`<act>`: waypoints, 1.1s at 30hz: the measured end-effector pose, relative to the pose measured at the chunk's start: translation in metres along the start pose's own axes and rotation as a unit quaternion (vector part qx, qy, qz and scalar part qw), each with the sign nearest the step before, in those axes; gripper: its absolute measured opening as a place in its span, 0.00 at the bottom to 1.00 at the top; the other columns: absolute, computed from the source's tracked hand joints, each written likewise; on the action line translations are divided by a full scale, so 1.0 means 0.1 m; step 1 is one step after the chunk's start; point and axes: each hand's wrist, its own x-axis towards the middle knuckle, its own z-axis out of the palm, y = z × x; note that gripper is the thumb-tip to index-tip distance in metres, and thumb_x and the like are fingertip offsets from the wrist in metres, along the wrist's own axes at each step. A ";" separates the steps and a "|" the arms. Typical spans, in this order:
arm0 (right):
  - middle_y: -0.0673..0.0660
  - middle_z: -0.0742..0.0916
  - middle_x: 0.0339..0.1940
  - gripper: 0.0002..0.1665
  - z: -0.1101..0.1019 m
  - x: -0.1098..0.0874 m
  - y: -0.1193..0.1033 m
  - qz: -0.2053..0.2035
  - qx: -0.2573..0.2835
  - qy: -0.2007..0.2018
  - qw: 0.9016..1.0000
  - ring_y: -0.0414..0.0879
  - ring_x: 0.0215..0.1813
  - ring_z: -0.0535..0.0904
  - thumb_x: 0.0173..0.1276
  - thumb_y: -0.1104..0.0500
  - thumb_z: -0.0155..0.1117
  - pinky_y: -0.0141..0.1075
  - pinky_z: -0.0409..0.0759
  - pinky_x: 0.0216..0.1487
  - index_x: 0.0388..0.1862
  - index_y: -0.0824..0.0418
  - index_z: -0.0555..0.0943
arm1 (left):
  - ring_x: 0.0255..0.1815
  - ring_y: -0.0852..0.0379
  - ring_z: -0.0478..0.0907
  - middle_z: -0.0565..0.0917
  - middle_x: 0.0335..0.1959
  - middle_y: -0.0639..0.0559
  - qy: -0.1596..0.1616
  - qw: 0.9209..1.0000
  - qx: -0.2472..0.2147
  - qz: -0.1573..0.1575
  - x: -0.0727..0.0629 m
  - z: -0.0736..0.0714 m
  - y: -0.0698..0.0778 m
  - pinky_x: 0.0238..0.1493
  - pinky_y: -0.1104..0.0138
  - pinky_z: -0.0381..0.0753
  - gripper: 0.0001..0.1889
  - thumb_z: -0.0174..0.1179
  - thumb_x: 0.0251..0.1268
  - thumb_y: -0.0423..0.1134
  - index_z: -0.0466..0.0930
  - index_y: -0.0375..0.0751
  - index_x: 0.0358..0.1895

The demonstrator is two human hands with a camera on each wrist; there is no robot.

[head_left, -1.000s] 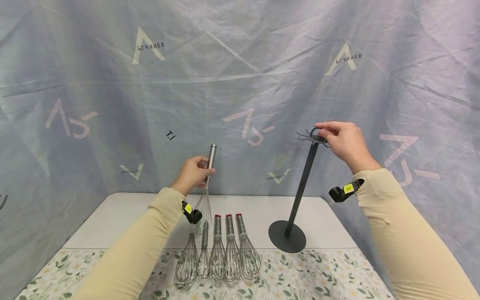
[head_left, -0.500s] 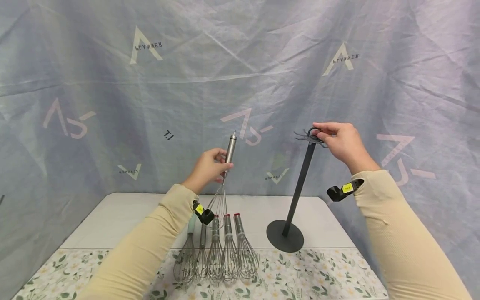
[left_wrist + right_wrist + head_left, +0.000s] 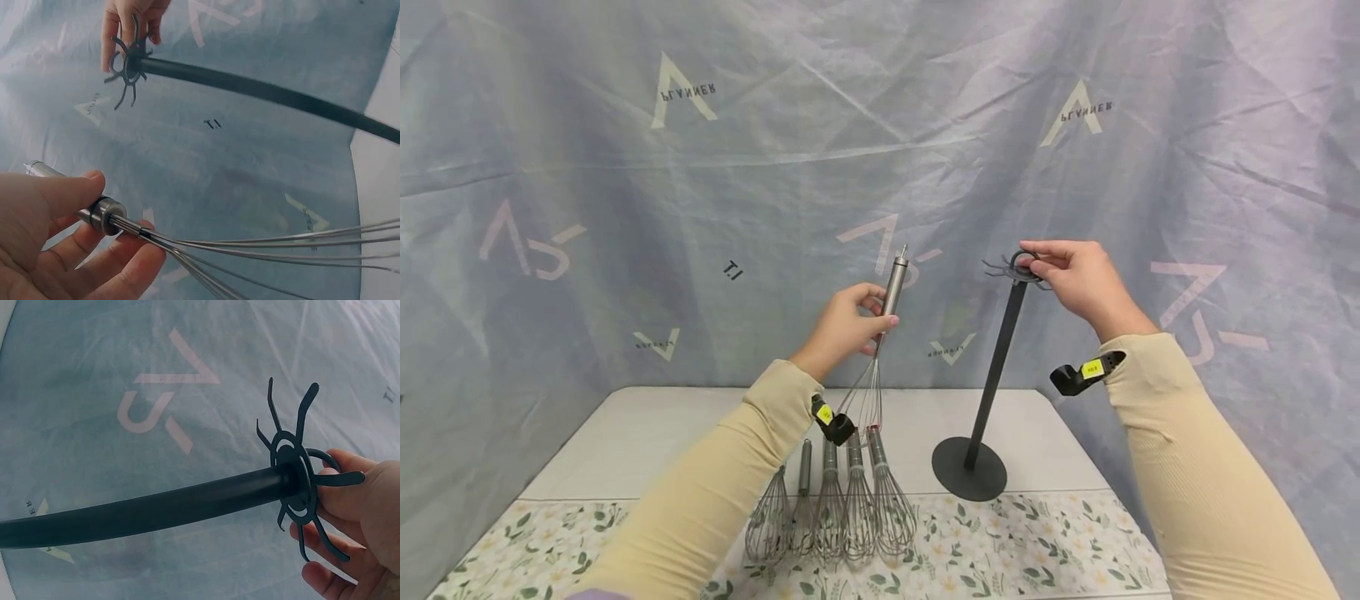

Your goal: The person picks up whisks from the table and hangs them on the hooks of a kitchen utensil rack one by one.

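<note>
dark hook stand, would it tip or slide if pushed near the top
The hook stand would probably tip before sliding, since its pole is tall and its round base fairly small beside it. The pole looks stiff, running straight in the head view. The right hand pinching the top ring would likely steady it.

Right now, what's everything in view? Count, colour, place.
Table: 1, white, lower centre.
Floral cover: 1, white and green, over the table's near part.
Backdrop: 1, grey-blue, behind the table.
Table whisks: 5, silver, in a row, near centre; leftmost handle mostly hidden.
Held whisk: 1, silver, above the table.
Stand: 1, dark grey, on the table's right.
Unidentified patch: 1, purple, bottom left edge.
Wrist cameras: 2, black, yellow labels, one per wrist.
Sleeves: 2, beige, from the near edge.
Left hand: 1, bare, gripping the held whisk's handle.
Right hand: 1, bare, pinching the stand's top.
</note>
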 end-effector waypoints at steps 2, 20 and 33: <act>0.54 0.85 0.62 0.24 0.00 0.00 0.01 0.001 0.002 0.003 1.000 0.51 0.71 0.73 0.80 0.56 0.56 0.45 0.69 0.51 0.73 0.46 0.75 | 0.34 0.48 0.86 0.80 0.44 0.46 0.000 1.000 -0.007 0.005 0.02 0.06 0.03 0.27 0.58 0.86 0.20 0.70 0.65 0.38 0.79 0.45 0.59; 0.54 0.86 0.61 0.24 0.04 0.00 0.01 0.004 0.004 0.015 1.000 0.51 0.71 0.73 0.80 0.58 0.57 0.45 0.67 0.46 0.72 0.46 0.76 | 0.31 0.52 0.84 0.79 0.44 0.49 -0.025 0.999 -0.012 0.024 0.11 0.52 0.13 0.29 0.57 0.86 0.22 0.73 0.63 0.40 0.79 0.49 0.59; 0.54 0.86 0.61 0.24 0.07 0.01 -0.03 -0.002 -0.001 0.018 1.000 0.52 0.70 0.75 0.80 0.58 0.57 0.46 0.70 0.52 0.71 0.46 0.76 | 0.22 0.54 0.77 0.79 0.40 0.52 -0.018 0.999 0.021 0.038 0.13 0.79 0.18 0.22 0.64 0.82 0.21 0.74 0.61 0.40 0.79 0.50 0.56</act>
